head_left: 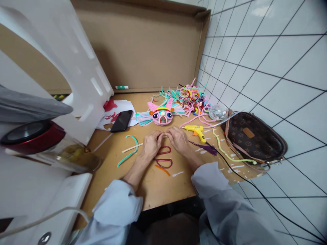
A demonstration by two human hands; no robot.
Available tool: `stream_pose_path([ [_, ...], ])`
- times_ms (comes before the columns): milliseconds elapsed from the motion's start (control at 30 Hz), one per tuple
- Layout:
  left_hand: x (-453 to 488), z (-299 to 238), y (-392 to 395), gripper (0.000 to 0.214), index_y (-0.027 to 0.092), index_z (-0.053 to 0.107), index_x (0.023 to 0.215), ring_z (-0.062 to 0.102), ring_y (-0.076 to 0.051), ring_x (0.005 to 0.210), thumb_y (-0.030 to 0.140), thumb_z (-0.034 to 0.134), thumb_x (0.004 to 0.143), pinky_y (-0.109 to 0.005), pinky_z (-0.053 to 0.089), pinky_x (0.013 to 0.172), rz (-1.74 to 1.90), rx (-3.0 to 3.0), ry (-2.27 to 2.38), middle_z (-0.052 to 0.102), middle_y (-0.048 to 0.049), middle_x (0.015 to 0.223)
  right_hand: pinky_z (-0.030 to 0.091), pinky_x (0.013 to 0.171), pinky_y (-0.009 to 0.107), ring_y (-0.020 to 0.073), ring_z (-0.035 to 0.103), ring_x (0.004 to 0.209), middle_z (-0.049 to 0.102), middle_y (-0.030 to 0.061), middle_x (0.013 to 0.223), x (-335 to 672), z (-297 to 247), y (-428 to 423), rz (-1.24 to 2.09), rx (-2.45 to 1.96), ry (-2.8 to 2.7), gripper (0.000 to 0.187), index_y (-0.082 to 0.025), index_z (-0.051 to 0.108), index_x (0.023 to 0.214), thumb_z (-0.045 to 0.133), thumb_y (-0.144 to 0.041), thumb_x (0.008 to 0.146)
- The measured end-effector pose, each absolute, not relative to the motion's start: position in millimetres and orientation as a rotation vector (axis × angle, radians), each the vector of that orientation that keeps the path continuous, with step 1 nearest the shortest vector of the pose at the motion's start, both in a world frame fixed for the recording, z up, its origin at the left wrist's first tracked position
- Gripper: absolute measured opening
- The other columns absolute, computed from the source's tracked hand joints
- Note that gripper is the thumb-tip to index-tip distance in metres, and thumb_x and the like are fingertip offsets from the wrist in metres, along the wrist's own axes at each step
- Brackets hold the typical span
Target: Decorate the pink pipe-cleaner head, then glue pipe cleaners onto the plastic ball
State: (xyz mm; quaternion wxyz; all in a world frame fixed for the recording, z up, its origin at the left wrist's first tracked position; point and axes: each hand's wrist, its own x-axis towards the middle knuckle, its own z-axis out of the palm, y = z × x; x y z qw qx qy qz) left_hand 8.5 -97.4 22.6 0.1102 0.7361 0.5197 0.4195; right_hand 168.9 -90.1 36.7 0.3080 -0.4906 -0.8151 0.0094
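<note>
Both the left hand and the right hand had a fingertip grip closed on one small pale piece, held over the desk just in front of the pink-eared figure; the fingers hid most of it, and whether it joined the pale stick beside the left hand could not be told. So small a hold looked easy to lose: a slight twist might have let the piece slip onto the dark red loops near the wrists. The likelier hurt lay with the yellow glue gun, whose nozzle pointed towards the right hand from just beside it; if hot, it could have burned a knuckle on a sideways move. Its black cord ran off past the right sleeve, so a snag there could have dragged the gun, perhaps into the purple tassel. Of the containers, the brown handbag kept its contents out of sight, and the clear plastic packet beside the heap of fuzzy strips held small things too blurred to name. At the left, a transparent jar with a dark red top held something yellowish; an elbow swung wide might have knocked it.
</note>
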Motion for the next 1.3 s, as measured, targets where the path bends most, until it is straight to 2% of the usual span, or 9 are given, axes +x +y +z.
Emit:
stream_pose_path([
  [233, 7.2, 29.3, -98.7, 0.028, 0.016, 0.076, 0.091, 0.071, -0.021, 0.077, 0.029, 0.051, 0.094, -0.030, 0.053, 0.077, 1.208, 1.987, 1.636, 0.079, -0.0109, 0.086, 0.045, 0.080, 0.031, 0.0220, 0.062, 0.090, 0.070, 0.0106, 0.096, 169.2, 36.8, -90.3, 0.025, -1.311, -2.172, 0.022, -0.017, 0.070, 0.100, 0.048, -0.016, 0.097],
  [500, 4.7, 32.9, -97.9, 0.033, 0.014, 0.074, 0.109, 0.074, -0.021, 0.081, 0.026, 0.048, 0.095, -0.031, 0.055, 0.083, 1.246, 1.801, 1.629, 0.079, -0.0099, 0.088, 0.043, 0.077, 0.031, 0.0216, 0.060, 0.086, 0.068, 0.0084, 0.091, 169.7, 34.9, -89.7, -0.047, -1.335, -2.094, 0.020, -0.020, 0.069, 0.089, 0.050, -0.019, 0.097],
  [700, 2.5, 36.7, -97.5, 0.034, 0.014, 0.075, 0.110, 0.072, -0.022, 0.082, 0.027, 0.049, 0.093, -0.032, 0.052, 0.083, 1.225, 1.752, 1.745, 0.079, -0.0094, 0.089, 0.042, 0.078, 0.032, 0.0227, 0.059, 0.088, 0.068, 0.0091, 0.093, 170.7, 36.7, -90.2, -0.023, -1.377, -2.117, 0.020, -0.019, 0.069, 0.092, 0.049, -0.018, 0.096],
  [833, 2.2, 39.7, -100.1, 0.033, 0.017, 0.075, 0.105, 0.067, -0.020, 0.075, 0.034, 0.050, 0.093, -0.029, 0.047, 0.075, 1.156, 1.748, 1.815, 0.076, -0.0058, 0.082, 0.043, 0.080, 0.033, 0.0234, 0.060, 0.090, 0.068, 0.0099, 0.095, 170.4, 38.3, -91.0, -0.005, -1.392, -2.131, 0.021, -0.018, 0.069, 0.094, 0.048, -0.017, 0.096],
  [967, 2.9, 42.8, -102.6, 0.031, 0.019, 0.069, 0.087, 0.055, -0.017, 0.062, 0.036, 0.045, 0.093, -0.027, 0.037, 0.064, 1.182, 1.748, 1.897, 0.063, -0.0012, 0.065, 0.043, 0.082, 0.034, 0.0243, 0.060, 0.092, 0.067, 0.0112, 0.097, 169.8, 38.6, -90.9, 0.026, -1.395, -2.142, 0.022, -0.017, 0.069, 0.095, 0.047, -0.016, 0.096],
  [1100, 4.9, 45.6, -103.1, 0.033, 0.022, 0.045, 0.060, 0.037, -0.014, 0.053, 0.033, 0.039, 0.091, -0.028, 0.026, 0.058, 1.314, 1.722, 1.886, 0.040, 0.0031, 0.052, 0.044, 0.082, 0.034, 0.0246, 0.060, 0.091, 0.067, 0.0112, 0.095, 169.0, 36.3, -90.4, 0.046, -1.363, -2.145, 0.022, -0.018, 0.068, 0.093, 0.046, -0.017, 0.096],
  [1200, 6.7, 46.2, -103.6, 0.039, 0.022, 0.033, 0.054, 0.030, -0.012, 0.052, 0.036, 0.042, 0.089, -0.028, 0.023, 0.056, 1.358, 1.686, 1.795, 0.027, 0.0047, 0.050, 0.044, 0.080, 0.033, 0.0236, 0.059, 0.089, 0.066, 0.0108, 0.095, 168.4, 34.4, -90.5, 0.062, -1.339, -2.161, 0.022, -0.019, 0.067, 0.092, 0.046, -0.018, 0.096],
  [1300, 8.2, 44.9, -105.0, 0.043, 0.022, 0.028, 0.053, 0.025, -0.011, 0.053, 0.038, 0.046, 0.088, -0.028, 0.022, 0.056, 1.407, 1.662, 1.754, 0.021, 0.0052, 0.052, 0.044, 0.078, 0.033, 0.0232, 0.059, 0.087, 0.067, 0.0110, 0.094, 168.0, 34.5, -91.3, 0.068, -1.335, -2.190, 0.022, -0.018, 0.067, 0.092, 0.045, -0.017, 0.096],
])
